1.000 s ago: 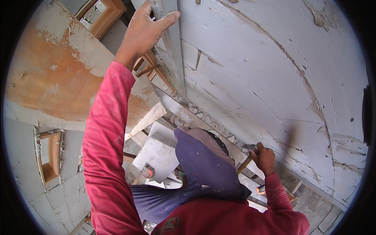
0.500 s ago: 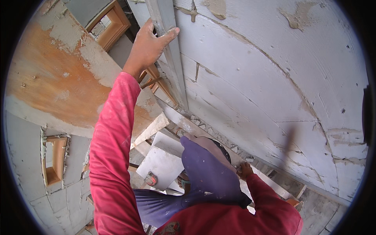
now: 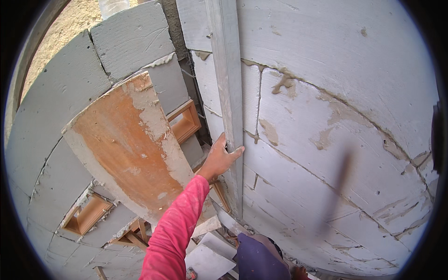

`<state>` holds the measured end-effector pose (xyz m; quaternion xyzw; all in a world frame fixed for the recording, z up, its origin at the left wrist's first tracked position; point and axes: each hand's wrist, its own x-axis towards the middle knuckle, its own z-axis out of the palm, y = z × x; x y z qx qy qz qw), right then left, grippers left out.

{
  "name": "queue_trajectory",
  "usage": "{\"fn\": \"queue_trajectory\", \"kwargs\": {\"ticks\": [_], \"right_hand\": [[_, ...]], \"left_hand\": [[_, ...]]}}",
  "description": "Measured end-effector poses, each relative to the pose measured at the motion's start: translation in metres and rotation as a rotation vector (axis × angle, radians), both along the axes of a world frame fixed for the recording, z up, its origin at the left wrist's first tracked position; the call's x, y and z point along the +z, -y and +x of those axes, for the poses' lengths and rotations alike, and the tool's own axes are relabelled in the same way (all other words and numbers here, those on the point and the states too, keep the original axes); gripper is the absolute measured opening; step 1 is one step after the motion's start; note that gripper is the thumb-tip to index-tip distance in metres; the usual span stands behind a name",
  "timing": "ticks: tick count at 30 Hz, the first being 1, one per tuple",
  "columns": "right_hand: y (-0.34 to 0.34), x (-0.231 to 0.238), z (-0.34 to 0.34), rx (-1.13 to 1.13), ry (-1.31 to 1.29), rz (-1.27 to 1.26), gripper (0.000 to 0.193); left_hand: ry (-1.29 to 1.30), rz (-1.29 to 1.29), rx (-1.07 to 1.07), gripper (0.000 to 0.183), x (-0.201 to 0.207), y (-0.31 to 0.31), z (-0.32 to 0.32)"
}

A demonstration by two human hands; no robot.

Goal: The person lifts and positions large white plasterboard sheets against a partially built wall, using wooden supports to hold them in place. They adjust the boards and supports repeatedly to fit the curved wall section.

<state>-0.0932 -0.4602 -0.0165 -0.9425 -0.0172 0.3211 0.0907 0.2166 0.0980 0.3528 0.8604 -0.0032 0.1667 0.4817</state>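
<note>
Left hand (image 3: 219,161) out front, grip wrapped round the long grey straightedge (image 3: 229,88), thumb across its face, seemingly to steady it upright along the white block wall (image 3: 298,116), while the right hand (image 3: 299,272), nearly hidden at the lower edge, shows too little to tell.
</note>
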Motion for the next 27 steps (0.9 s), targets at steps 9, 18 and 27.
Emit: {"fn": "queue_trajectory", "kwargs": {"ticks": [9,18,27], "right_hand": [[-0.145,0.302,0.143,0.031,0.117,0.524,0.044],[-0.317,0.752,0.266,0.447,1.519,0.698,0.037],[-0.407,0.85,0.357,0.325,0.736,0.946,0.066]], "left_hand": [[-0.086,-0.042,0.047,0.065,0.023,0.007,-0.011],[-0.18,-0.056,0.203,0.063,0.036,0.019,-0.021],[-0.507,0.025,0.209,0.063,0.082,0.004,-0.045]]}}
